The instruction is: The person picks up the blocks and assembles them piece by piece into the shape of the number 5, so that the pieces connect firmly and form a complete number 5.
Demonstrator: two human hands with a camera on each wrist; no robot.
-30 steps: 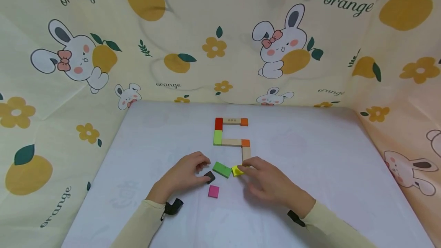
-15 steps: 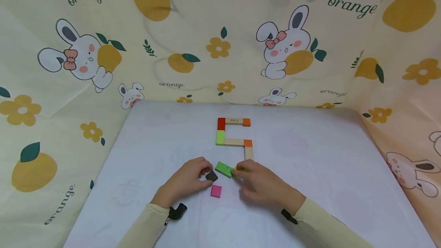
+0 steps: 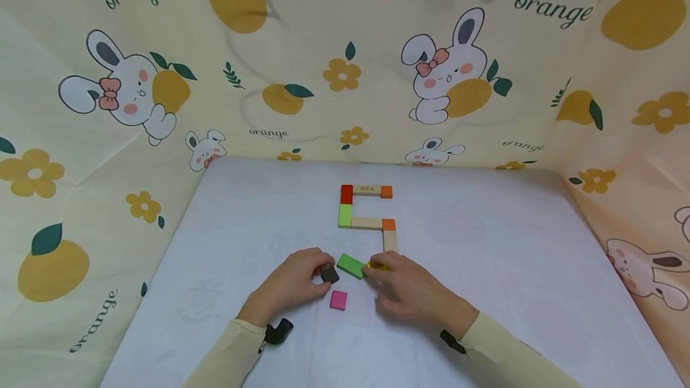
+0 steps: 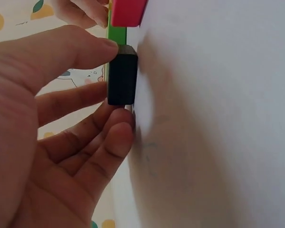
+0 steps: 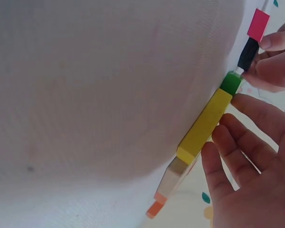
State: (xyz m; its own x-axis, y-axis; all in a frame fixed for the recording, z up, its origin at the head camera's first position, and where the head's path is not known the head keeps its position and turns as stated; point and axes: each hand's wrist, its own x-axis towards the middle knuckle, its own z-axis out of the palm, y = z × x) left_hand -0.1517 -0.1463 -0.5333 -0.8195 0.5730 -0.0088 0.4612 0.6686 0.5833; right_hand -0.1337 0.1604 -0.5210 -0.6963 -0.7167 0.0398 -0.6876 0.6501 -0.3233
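My left hand (image 3: 291,280) pinches a small black block (image 3: 330,276) between thumb and fingers. In the left wrist view the thumb lies on one end of that black block (image 4: 122,78), just off or against the white surface. My right hand (image 3: 423,286) rests its fairly straight fingers on a yellow block (image 5: 204,126), which they mostly hide in the head view. Its foremost fingertip reaches the end of a green block (image 3: 350,266) lying at a slant between the hands. A pink block (image 3: 338,300) lies nearer me, below the black one.
Beyond the hands, a line of blocks bends round: an orange block (image 3: 386,192), a plain wooden block (image 3: 367,190), a red block (image 3: 347,194), a light green block (image 3: 345,216) and more wooden and orange pieces. A printed cloth (image 3: 302,47) stands behind the white table (image 3: 485,244).
My left fingers have come round the black block, which has turned slightly. My right hand has shifted left over the yellow block, covering more of it. The head view has moved a little.
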